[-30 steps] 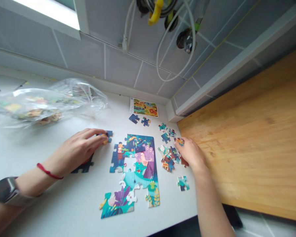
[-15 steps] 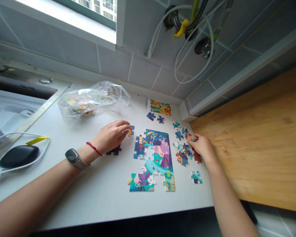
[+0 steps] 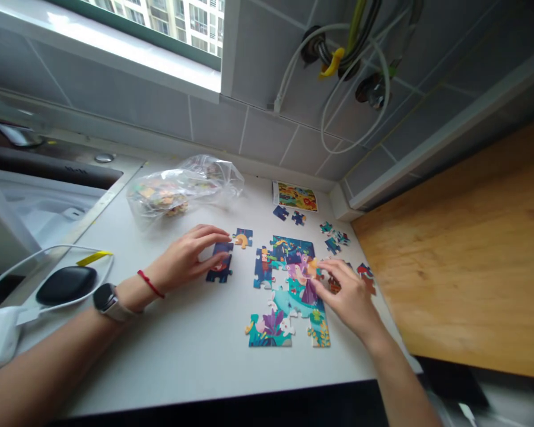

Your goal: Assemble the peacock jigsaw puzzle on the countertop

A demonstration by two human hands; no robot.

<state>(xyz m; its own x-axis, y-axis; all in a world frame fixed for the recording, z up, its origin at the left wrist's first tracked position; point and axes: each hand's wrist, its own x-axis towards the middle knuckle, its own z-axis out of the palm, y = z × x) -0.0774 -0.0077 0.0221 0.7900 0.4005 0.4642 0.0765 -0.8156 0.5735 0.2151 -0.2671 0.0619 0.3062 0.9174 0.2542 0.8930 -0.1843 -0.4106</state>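
A partly joined jigsaw puzzle in blue, teal and purple lies on the white counter, with gaps in its middle and lower edge. My right hand is over its right side, fingertips pinching an orange-yellow puzzle piece. My left hand is open to the left of the puzzle, thumb and fingers apart. Its fingertips are over or touching a joined navy section; contact cannot be made out. Just beyond them lies a blue piece with an orange shape. My right hand partly hides loose pieces behind it.
Loose teal pieces and a red-brown piece lie to the right, near a wooden board. A picture card and two dark pieces lie behind. A clear bag of pieces, a black device and a sink are left.
My right hand has moved left from the loose pile to over the puzzle, bringing an orange-yellow puzzle piece. My left hand has drawn back slightly, uncovering the orange-marked piece. The view has shifted.
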